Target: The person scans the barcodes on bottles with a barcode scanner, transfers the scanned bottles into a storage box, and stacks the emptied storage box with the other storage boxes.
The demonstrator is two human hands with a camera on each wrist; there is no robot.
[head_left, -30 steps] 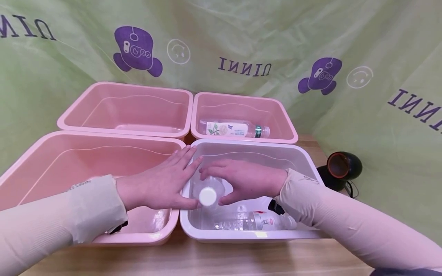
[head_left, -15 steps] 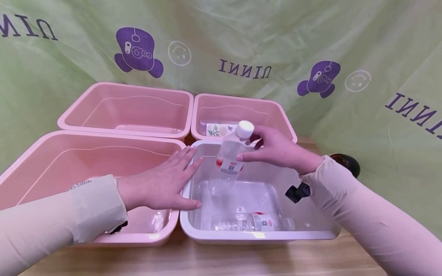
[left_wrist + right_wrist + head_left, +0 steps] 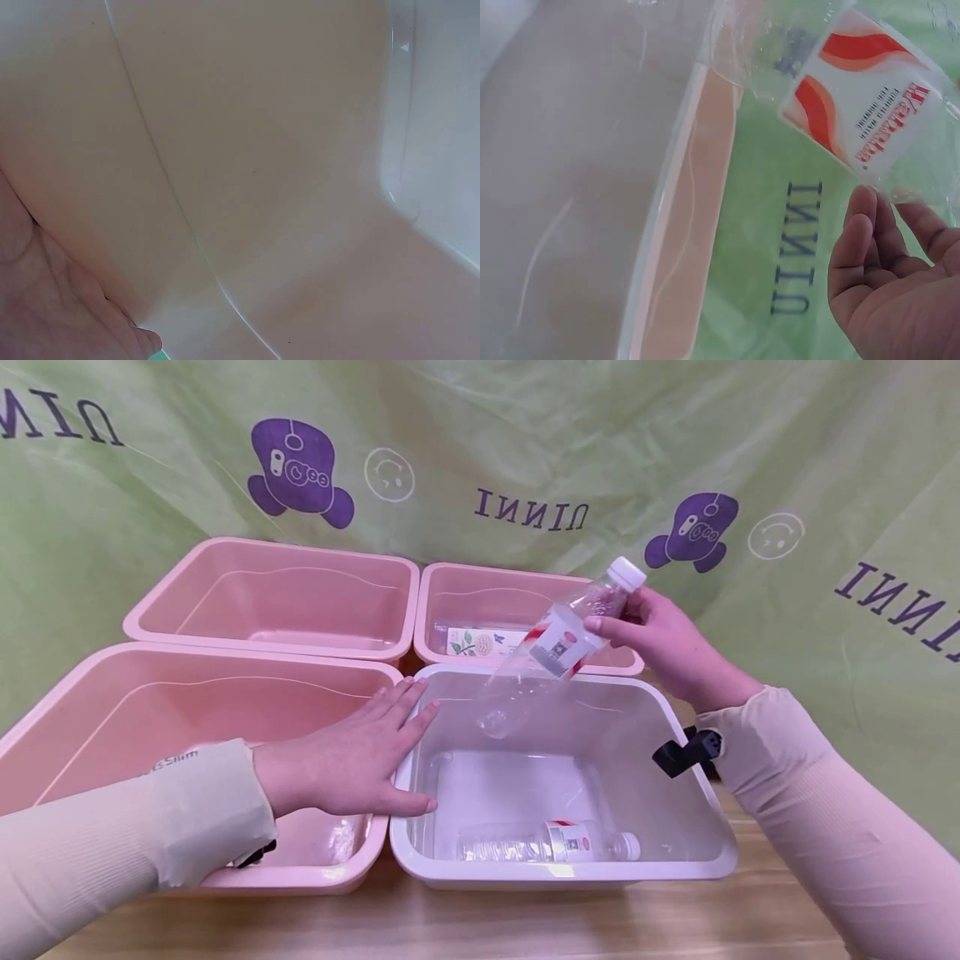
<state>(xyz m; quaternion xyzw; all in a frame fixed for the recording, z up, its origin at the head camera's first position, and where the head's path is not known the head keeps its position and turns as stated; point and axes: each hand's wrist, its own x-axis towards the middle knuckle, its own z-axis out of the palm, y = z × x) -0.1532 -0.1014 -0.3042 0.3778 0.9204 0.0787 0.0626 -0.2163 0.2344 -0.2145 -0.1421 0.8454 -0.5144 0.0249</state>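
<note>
My right hand (image 3: 667, 639) pinches a clear plastic water bottle (image 3: 558, 643) near its white-capped neck. The bottle tilts over the far side of the white bin (image 3: 551, 872), cap up and to the right. Its red-and-white label (image 3: 862, 90) faces the right wrist camera, where my right hand (image 3: 900, 285) shows curled fingers. With fingers straight, my left hand (image 3: 348, 760) rests on the adjoining rims of the white bin and the front pink bin (image 3: 247, 652). A similar bottle (image 3: 517, 845) lies on its side in the white bin.
Behind the white bin, a pink bin (image 3: 517, 570) holds a lying bottle with a leafy label (image 3: 480, 642), partly hidden by the raised bottle. Another pink bin (image 3: 315, 553) stands at the back left. A green printed cloth (image 3: 540, 427) hangs behind the wooden table (image 3: 525, 918).
My right hand took hold of the bottle standing in the white bin, lifted it, and moved it up and right, tilting it. The left hand has stayed in place.
</note>
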